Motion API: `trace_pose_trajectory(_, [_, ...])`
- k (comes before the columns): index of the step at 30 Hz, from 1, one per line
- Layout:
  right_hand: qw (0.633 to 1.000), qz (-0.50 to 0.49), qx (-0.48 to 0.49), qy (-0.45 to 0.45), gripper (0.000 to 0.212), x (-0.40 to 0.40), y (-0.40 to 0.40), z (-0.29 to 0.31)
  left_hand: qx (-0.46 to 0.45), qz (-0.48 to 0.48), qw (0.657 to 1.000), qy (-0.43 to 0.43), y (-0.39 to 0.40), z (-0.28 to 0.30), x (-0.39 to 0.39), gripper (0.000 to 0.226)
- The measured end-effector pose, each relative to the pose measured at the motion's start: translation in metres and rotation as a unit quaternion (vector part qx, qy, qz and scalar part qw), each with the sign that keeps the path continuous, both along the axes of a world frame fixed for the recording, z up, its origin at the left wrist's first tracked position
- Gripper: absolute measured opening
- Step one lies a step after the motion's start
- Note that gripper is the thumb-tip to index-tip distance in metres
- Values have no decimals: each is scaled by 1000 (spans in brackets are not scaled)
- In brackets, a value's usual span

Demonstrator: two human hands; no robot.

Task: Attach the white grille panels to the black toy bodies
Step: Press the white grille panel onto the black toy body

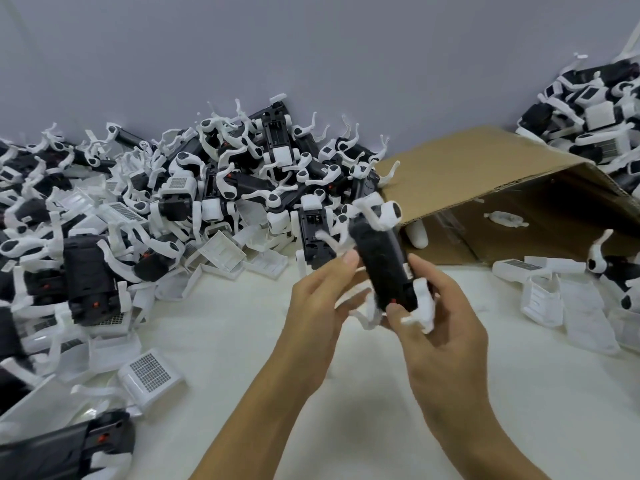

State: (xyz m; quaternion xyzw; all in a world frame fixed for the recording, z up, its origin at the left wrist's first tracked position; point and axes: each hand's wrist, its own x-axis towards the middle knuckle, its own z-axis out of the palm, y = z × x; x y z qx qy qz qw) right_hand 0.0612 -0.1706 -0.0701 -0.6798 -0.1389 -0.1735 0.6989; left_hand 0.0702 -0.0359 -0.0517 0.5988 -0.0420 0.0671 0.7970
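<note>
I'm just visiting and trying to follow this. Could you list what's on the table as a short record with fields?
in hands: black toy body with white legs, blurred
left hand: holds the body's left side
right hand: grips its near end
big pile: black bodies with white legs, along the wall
loose grille panel: lower left on the white table
cardboard box: on its side, open, right
</note>
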Motion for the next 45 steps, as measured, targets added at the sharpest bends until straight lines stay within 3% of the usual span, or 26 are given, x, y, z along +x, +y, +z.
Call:
trace_pose_trajectory(2, [992, -41, -96, -76, 79, 2, -3, -2, 11, -19, 999, 27, 1, 4, -1, 49])
trace_pose_trajectory(4, [983, -13, -145, -109, 91, 3, -5, -5, 19, -33, 999, 23, 1, 4, -2, 50])
trace_pose_trajectory(8, [977, 45, -161, -130, 79, -2, -1, -8, -27, 15, 999, 36, 8, 4, -2, 44])
trace_pose_trajectory(11, [993, 38, -102, -40, 67, -3, 4, -3, -6, -20, 998, 56, 14, 6, -4, 41])
trace_pose_trajectory(14, [991, 65, -102, 59, 60, 0, 4, 1, 61, -47, 995, 63, 12, 5, -5, 45])
trace_pose_trajectory(21, [989, 91, -90, 71, 52, -5, 3, 12, 170, -50, 984, 28, 15, 5, -6, 40])
trace_pose_trajectory(25, [990, 20, -123, 70, 42, -7, 2, 12, 180, -54, 982, 32, 18, 5, -2, 59])
trace_pose_trajectory(27, [992, -8, -110, 68, 45, -6, -1, 11, 128, 0, 992, 25, 24, 7, 0, 53])
trace_pose_trajectory(29, [993, -16, -85, 83, 54, -3, -2, 11, 104, 118, 987, 44, 33, 9, 1, 46])
trace_pose_trajectory(30, [993, -15, -65, 93, 61, -2, -2, 11, 139, 182, 972, 59, 37, 7, 2, 41])
trace_pose_trajectory(32, [993, 2, -20, 118, 66, 1, -2, 11, 327, 244, 907, 107, 47, 1, 3, 39])
trace_pose_trajectory(34, [990, 27, 7, 141, 68, 4, -1, 12, 502, 198, 825, 167, 53, -5, 1, 39])
trace_pose_trajectory(36, [983, 43, 38, 175, 63, 6, -1, 15, 582, 122, 780, 195, 54, -8, 0, 41])
trace_pose_trajectory(38, [973, 54, 85, 208, 51, 9, -3, 17, 614, 96, 761, 188, 52, -12, 1, 48])
trace_pose_trajectory(40, [966, 57, 110, 226, 34, 13, -5, 17, 599, 131, 768, 184, 45, -15, 4, 53])
trace_pose_trajectory(42, [963, 56, 117, 236, 19, 14, -6, 15, 614, 174, 747, 189, 37, -19, 5, 56])
trace_pose_trajectory(44, [963, 57, 107, 239, 21, 14, -6, 13, 639, 206, 721, 171, 30, -23, 6, 49])
trace_pose_trajectory(45, [964, 56, 100, 239, 27, 13, -5, 12, 622, 217, 736, 157, 30, -24, 6, 42])
